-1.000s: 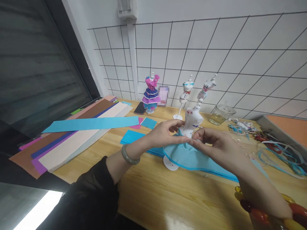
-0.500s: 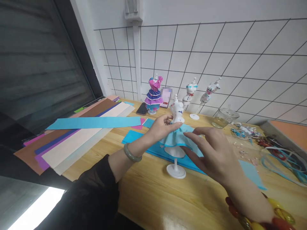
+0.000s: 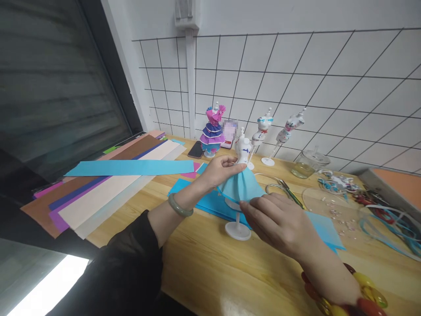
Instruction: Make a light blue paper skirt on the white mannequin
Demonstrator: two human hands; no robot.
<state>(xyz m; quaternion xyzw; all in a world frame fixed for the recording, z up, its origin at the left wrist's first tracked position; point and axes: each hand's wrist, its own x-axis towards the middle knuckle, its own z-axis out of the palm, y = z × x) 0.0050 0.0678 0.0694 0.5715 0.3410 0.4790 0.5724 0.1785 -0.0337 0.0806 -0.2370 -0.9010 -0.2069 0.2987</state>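
A small white mannequin [image 3: 244, 151] stands on a round white base [image 3: 238, 231] in front of me. Around its waist hangs a light blue paper skirt [image 3: 241, 185], pleated at the top and flaring below. My left hand [image 3: 222, 170] is closed at the waist, its thumb pressing the gathered top edge from the front; the fingers behind are partly hidden. Low on the skirt's right side, my right hand [image 3: 276, 219] pinches the bottom edge between thumb and fingers. Stacked blue paper [image 3: 184, 186] lies beneath and behind the stand.
Left are layered paper strips [image 3: 108, 193] with a blue strip [image 3: 131, 167] across them. Behind stand a dressed mannequin [image 3: 212, 131], a phone [image 3: 196, 149] and two white mannequins [image 3: 263, 127]. Right are scissors [image 3: 292, 193], a glass pot [image 3: 305, 164], cords [image 3: 391, 224] and a grey box [image 3: 381, 184].
My right hand has moved down and left from beside the skirt and closed on its lower edge. The skirt front now hangs smoother. My left hand stays at the waist.
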